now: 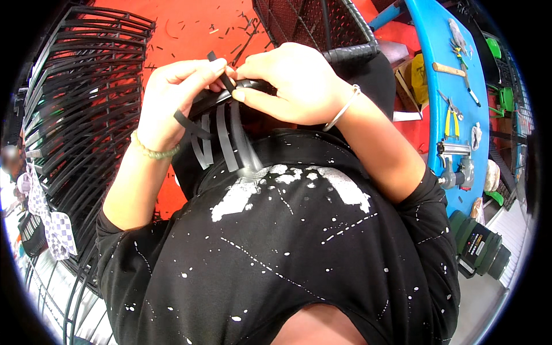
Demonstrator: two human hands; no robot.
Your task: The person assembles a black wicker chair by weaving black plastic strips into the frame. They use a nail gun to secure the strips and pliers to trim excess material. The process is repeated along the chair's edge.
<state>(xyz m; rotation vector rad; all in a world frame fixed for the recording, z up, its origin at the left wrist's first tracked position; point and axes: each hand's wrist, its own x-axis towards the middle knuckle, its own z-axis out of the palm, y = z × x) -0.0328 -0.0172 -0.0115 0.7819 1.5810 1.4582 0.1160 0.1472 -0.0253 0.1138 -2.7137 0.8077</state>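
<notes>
A flat black strip [227, 80] stands up between my two hands, pinched near its upper end by the thumb and fingers of my left hand [172, 95]. My right hand [293, 83] closes its thumb and index finger on the lower part of the same strip, right at a black wrapped rail [213, 102]. Several loose strip ends [226, 141] hang below that rail toward my lap. Parts of the rail and of some fingertips are hidden behind my hands.
Black woven furniture [313, 26] stands ahead on the red floor covering [184, 29], which is littered with strip scraps. Curved black frames [86, 86] are stacked at left. On the blue table [422, 34] at right lie a hammer [448, 69], pliers [453, 115] and a power tool [463, 172].
</notes>
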